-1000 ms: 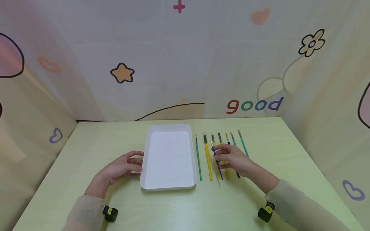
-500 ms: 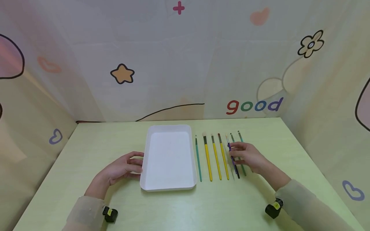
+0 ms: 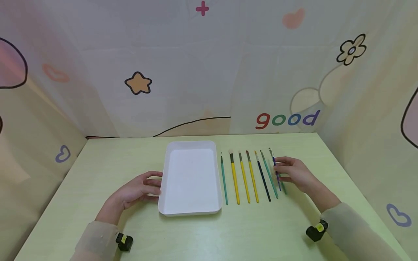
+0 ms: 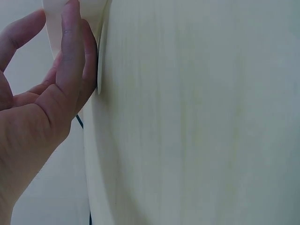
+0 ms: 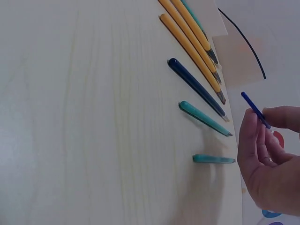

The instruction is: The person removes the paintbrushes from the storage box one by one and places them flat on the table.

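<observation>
My right hand [image 3: 295, 172] pinches a thin blue-purple paintbrush [image 3: 277, 177] between thumb and fingertips. In the head view it overlaps the rightmost green paintbrush [image 3: 284, 188]; the right wrist view shows this brush [image 5: 251, 104] raised over the table. To its left lie another green paintbrush [image 3: 270, 175], a dark blue one [image 3: 263, 181], several yellow-handled ones [image 3: 252, 181] and a further green one [image 3: 224, 183], side by side. My left hand [image 3: 140, 189] rests with loosely extended fingers against the left wall of a white tray [image 3: 192, 208], whose inside is bare.
A pale wood-grain table [image 3: 192, 239] bears everything. Behind it hangs a printed fabric backdrop [image 3: 192, 105], and fabric sides [image 3: 369, 152] rise along the left and right edges. Black wrist cameras [image 3: 316, 232] sit at both cuffs.
My right hand has moved rightward across the row with the blue-purple brush, from over the yellow brushes to the rightmost green one. Left hand and tray have stayed still.
</observation>
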A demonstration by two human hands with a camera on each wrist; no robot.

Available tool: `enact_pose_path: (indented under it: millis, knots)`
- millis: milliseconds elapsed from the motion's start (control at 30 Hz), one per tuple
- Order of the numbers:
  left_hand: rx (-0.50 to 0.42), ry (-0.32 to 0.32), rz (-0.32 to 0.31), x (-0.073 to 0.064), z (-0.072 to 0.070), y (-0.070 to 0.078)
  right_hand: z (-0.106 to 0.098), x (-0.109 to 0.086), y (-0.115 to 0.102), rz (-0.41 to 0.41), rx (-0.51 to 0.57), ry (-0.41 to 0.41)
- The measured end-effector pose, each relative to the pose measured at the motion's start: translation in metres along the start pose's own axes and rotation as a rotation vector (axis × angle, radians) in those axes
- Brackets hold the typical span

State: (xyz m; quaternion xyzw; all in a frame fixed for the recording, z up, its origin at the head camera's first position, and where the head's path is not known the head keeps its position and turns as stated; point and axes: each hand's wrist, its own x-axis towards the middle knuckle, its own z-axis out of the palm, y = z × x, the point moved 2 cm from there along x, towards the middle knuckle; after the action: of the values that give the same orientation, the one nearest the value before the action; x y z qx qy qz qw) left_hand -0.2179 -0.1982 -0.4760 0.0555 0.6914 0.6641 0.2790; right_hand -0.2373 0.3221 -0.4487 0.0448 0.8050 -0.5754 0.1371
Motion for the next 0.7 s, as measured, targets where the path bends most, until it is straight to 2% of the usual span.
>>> enact_pose_path:
  millis: [233,700]
  knots:
    - [-0.007,-0.003,0.003,0.000,0.000,-0.001,-0.010,0.001,0.007,0.058,-0.070,0.048]
    - [0.001,0.004,0.001,0.000,-0.001,-0.001,-0.030,0.009,0.024,0.065,-0.330,0.190]
